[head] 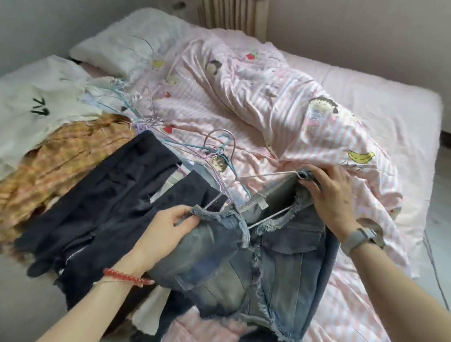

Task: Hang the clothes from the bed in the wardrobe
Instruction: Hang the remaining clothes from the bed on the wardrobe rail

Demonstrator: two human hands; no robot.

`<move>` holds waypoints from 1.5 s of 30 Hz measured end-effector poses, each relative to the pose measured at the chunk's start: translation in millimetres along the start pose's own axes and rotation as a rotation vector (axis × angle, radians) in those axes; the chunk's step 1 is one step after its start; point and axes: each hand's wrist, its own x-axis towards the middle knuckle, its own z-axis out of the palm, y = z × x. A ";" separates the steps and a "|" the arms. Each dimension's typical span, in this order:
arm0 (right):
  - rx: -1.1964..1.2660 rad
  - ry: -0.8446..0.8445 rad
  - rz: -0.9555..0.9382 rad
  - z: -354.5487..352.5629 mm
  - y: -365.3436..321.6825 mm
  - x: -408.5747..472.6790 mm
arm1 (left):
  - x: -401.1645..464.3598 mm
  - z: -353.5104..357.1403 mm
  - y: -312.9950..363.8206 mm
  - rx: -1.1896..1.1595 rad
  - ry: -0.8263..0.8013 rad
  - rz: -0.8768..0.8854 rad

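The left hand (170, 225) pinched the frayed neckline of the denim jacket (265, 261), which lay on the bed (357, 310) at centre. At 2 o'clock, the right hand (327, 198) gripped its far shoulder over a wire hanger (268, 175). Spare hangers (220, 153) lay at 12 o'clock, dark garments (110, 192) at 9.

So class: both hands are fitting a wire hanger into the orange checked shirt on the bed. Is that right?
Not quite. The head view shows the left hand and right hand fitting the wire hanger into a frayed denim garment; the orange checked shirt lies untouched.
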 end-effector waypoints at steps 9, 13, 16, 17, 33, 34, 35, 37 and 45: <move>0.092 0.032 -0.462 -12.3 -223.8 46.0 | -143.2 -145.2 -26.8 -0.183 0.531 0.005; 0.135 -0.034 -0.757 -9.6 -329.8 38.7 | -231.3 -197.3 -54.2 -0.276 0.757 -0.080; 0.225 -0.112 -0.941 -5.6 -403.8 17.9 | -302.5 -232.4 -71.4 -0.266 0.867 -0.138; 0.255 -0.139 -0.997 -3.8 -426.7 8.1 | -325.3 -241.9 -76.8 -0.253 0.902 -0.150; 0.653 -0.693 -1.590 0.7 -711.8 -230.3 | -666.6 -281.9 -183.0 0.118 1.780 -0.502; 0.705 -0.690 -1.603 -6.1 -725.5 -244.5 | -683.5 -281.3 -184.6 0.146 1.824 -0.520; 0.762 -0.710 -1.605 -13.6 -738.3 -258.7 | -699.8 -281.2 -186.2 0.177 1.868 -0.546; 0.873 -0.738 -1.580 -25.9 -763.2 -287.5 | -731.2 -281.7 -188.7 0.213 1.945 -0.627; 1.068 -0.680 -1.534 -35.7 -846.3 -391.7 | -812.1 -272.6 -191.0 0.414 1.869 -0.816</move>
